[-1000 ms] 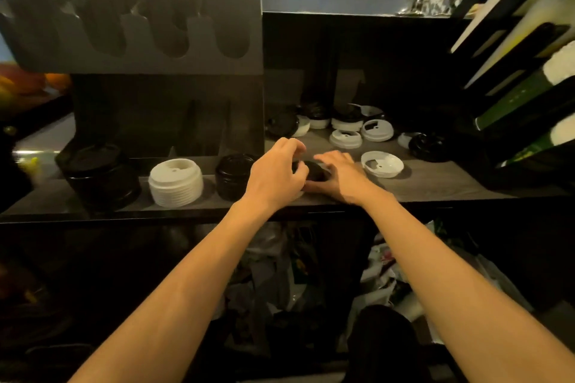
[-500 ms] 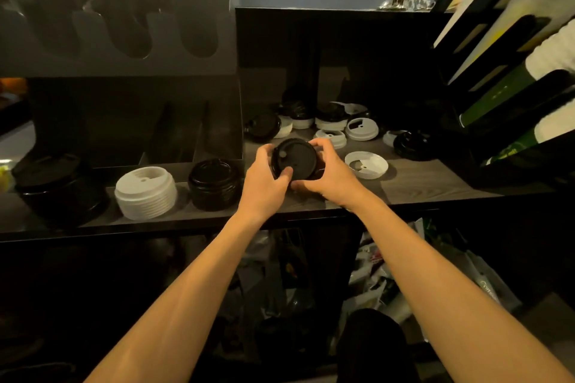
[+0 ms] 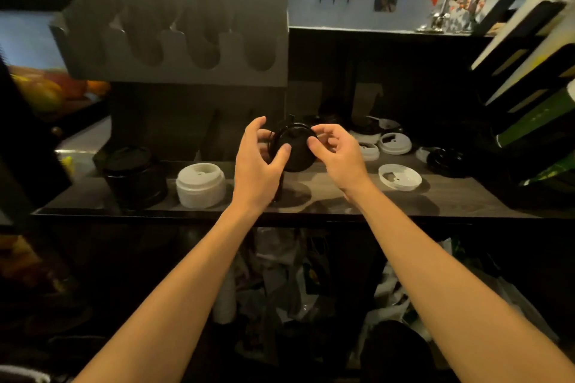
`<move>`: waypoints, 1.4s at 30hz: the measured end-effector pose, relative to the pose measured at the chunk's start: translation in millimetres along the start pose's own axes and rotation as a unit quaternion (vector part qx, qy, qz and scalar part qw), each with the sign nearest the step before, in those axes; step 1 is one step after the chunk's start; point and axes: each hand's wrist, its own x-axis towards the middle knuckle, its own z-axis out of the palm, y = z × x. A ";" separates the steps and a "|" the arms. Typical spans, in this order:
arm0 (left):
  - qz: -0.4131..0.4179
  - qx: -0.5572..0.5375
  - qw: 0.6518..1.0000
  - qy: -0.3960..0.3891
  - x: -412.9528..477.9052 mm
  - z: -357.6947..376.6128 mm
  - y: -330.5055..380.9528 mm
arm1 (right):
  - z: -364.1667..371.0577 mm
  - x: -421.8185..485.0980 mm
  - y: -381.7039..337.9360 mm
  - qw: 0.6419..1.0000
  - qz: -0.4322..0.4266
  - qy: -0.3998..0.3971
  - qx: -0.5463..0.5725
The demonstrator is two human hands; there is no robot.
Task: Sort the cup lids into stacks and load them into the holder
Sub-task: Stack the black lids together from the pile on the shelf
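I hold a black lid (image 3: 294, 149) above the shelf (image 3: 342, 196). My left hand (image 3: 255, 165) grips its left side, thumb on its face, and my right hand (image 3: 339, 152) pinches its right rim. I should check its size against the black stack (image 3: 133, 177) beside the white stack (image 3: 200, 185), then seat it squarely.

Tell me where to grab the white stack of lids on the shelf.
Grip the white stack low on its ribbed side wall, from the front, thumb one side and fingers the other. It stands upright, apart from the black stack beside it; a low grip probably keeps the lids together.
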 end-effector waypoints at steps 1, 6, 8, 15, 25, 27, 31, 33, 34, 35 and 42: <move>0.002 0.004 1.000 0.008 0.5 -11.8 -1.4 | 11.7 -0.2 -2.6 1.000 0.001 -0.005 0.003; 0.000 0.048 0.997 0.063 6.3 -75.8 -15.1 | 77.0 -1.1 -23.0 0.998 0.001 -0.061 0.021; -0.010 0.065 0.994 0.083 8.5 -103.4 -21.0 | 103.5 1.4 -32.6 0.996 -0.015 -0.085 0.001; -0.036 0.100 0.976 0.189 18.1 -183.1 -43.1 | 196.2 13.8 -66.6 0.994 -0.016 -0.105 -0.014; -0.100 0.140 0.966 0.193 38.0 -225.8 -69.6 | 267.6 33.1 -68.9 0.985 0.050 -0.122 -0.111; -0.115 0.136 0.966 0.185 39.3 -226.0 -77.8 | 272.0 34.8 -69.2 0.978 0.068 -0.113 -0.165; -0.155 0.117 0.961 0.195 37.0 -222.1 -92.5 | 278.1 34.0 -67.8 0.965 0.075 -0.109 -0.225; -0.164 0.085 0.961 0.204 35.8 -221.2 -96.2 | 278.3 32.6 -67.5 0.963 0.075 -0.122 -0.229; -0.167 0.073 0.962 0.205 35.3 -221.4 -98.1 | 278.7 32.1 -67.8 0.961 0.072 -0.131 -0.232; -0.170 0.062 0.962 0.207 34.7 -221.7 -99.6 | 279.3 32.2 -67.9 0.959 0.068 -0.140 -0.237; -0.186 0.071 0.959 0.201 31.7 -218.2 -100.4 | 280.9 33.0 -68.1 0.954 0.097 -0.175 -0.222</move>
